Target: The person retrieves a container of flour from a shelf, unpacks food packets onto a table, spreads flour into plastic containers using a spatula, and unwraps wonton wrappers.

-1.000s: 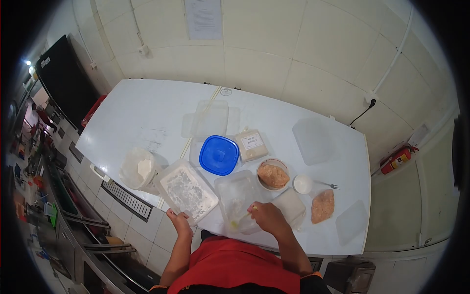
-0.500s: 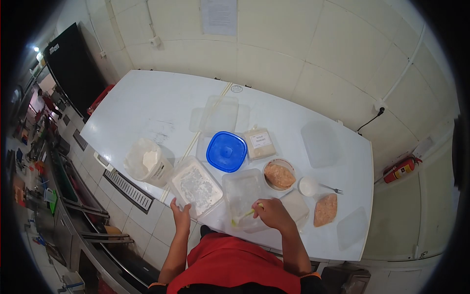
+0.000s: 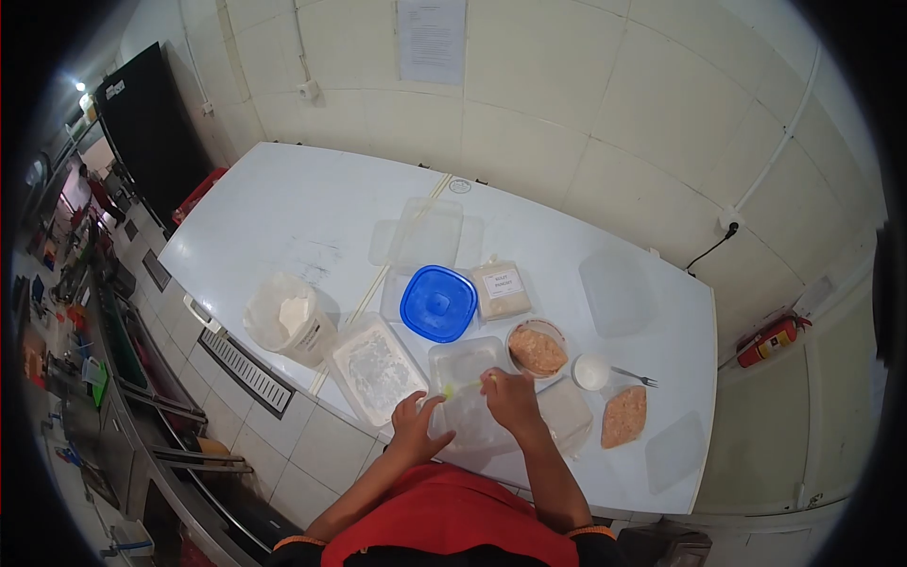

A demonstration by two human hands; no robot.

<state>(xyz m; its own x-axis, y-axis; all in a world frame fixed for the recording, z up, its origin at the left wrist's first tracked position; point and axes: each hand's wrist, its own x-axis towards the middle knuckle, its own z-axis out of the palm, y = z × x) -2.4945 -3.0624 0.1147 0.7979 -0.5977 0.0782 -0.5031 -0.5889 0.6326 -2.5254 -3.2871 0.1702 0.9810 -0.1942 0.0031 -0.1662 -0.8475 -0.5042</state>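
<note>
My right hand (image 3: 512, 402) is closed around the end of a thin yellow-green utensil (image 3: 449, 389), whose kind I cannot make out. It is over a clear plastic container (image 3: 472, 432) near the table's front edge. My left hand (image 3: 414, 427) is open, fingers apart, between that container and a tub coated with white powder (image 3: 373, 369). Whether it touches either rim I cannot tell. Just behind the clear container lies a blue lid (image 3: 438, 303). To its right stands a round bowl holding a bag of pinkish minced food (image 3: 539, 352).
A bucket of white powder (image 3: 288, 321) stands left; a labelled bag (image 3: 502, 290) lies behind. Rightward are a white cup (image 3: 592, 371), a fork (image 3: 635, 377), another bag of pinkish food (image 3: 624, 417) and clear lids (image 3: 676, 452). A person (image 3: 99, 194) is far left.
My left hand has moved right, from the powdered tub's left front corner towards the clear container. My right hand has shifted slightly up, and the utensil's far end now points left.
</note>
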